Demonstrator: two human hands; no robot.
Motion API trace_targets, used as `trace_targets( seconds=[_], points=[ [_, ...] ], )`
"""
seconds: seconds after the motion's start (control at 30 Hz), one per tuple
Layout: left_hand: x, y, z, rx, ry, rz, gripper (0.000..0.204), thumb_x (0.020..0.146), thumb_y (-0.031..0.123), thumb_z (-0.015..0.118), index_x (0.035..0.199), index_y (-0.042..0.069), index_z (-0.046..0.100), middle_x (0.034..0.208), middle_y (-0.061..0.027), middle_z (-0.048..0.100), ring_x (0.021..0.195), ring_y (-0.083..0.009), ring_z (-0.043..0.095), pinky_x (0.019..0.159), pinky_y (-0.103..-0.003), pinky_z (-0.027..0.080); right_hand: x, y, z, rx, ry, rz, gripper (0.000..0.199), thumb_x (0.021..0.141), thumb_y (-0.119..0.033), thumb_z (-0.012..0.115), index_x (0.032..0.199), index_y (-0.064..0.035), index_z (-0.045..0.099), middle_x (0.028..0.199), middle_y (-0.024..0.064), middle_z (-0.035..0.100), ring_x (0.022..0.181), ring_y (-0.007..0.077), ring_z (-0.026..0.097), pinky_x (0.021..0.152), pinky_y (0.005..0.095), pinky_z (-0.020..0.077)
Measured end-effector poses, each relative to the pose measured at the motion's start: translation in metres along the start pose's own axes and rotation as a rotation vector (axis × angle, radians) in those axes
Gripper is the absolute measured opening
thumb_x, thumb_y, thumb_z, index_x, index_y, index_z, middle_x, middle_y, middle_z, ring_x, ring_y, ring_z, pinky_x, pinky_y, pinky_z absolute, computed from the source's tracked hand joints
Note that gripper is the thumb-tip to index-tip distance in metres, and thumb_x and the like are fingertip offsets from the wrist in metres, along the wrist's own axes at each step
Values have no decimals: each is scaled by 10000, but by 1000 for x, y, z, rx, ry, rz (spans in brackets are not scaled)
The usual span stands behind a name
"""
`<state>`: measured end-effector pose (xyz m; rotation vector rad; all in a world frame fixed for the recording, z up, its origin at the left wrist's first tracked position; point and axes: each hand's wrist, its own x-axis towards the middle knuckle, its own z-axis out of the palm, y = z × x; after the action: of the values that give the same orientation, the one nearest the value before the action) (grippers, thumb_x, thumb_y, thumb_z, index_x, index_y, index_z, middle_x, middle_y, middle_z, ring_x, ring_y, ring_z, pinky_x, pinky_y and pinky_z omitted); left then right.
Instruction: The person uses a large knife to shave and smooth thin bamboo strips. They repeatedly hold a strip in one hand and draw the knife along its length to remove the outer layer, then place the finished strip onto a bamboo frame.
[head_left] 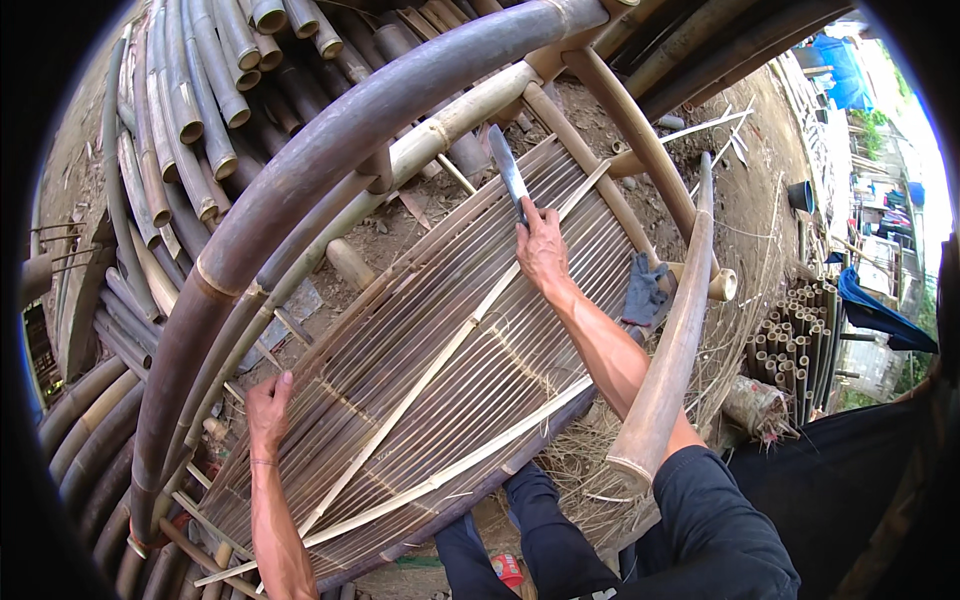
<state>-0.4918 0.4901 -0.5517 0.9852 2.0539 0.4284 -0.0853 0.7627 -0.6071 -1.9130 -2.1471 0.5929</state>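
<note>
A long panel of thin bamboo slats (430, 350) lies tilted across a frame of thick bamboo poles (330, 160). My right hand (542, 250) is shut on the handle of a large knife (507, 165), whose grey blade points up and away over the panel's far end. My left hand (268, 405) rests with its fingers on the slats at the panel's near left edge. Pale split strips (440, 360) cross the slats diagonally.
Cut bamboo poles (190, 90) are stacked at the upper left. A thick pole (670, 350) leans beside my right arm. A grey-blue glove (645, 290) lies on the panel's right edge. Short bamboo tubes (795, 345) stand bundled at right. Shavings cover the dirt ground.
</note>
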Motion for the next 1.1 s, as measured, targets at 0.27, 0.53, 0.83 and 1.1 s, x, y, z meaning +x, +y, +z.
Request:
trace_targets(
  seconds=[0.27,0.53,0.83,1.1],
  points=[
    [2,-1,2,41,29,27,662,885,575,567,645,-37,490,549,-108,351,575,-173,335,525,-390,309,5,-5,2,20,0,-1,476,916,-118,566,1381,-105,460,1050,152,456,728,283,571,659,435,524],
    [1,2,3,78,0,6,661,884,576,564,646,-39,507,547,-127,368,576,-182,350,532,-390,315,5,2,4,10,4,0,477,912,-114,573,1375,-108,460,1044,163,451,718,283,569,655,428,527],
    [38,-33,61,320,145,216,361,915,360,585,972,13,665,893,-195,608,770,-307,553,768,-429,466,6,-6,1,-143,-107,90,418,923,-136,509,1333,-78,450,1116,230,481,873,424,621,760,505,533],
    [44,0,122,437,405,96,318,901,331,605,1175,184,671,1239,-111,480,1138,-343,408,993,-500,337,16,-8,-15,-414,-216,77,429,922,-85,441,1349,-119,472,1094,226,482,816,414,646,659,485,556]
  ],
)
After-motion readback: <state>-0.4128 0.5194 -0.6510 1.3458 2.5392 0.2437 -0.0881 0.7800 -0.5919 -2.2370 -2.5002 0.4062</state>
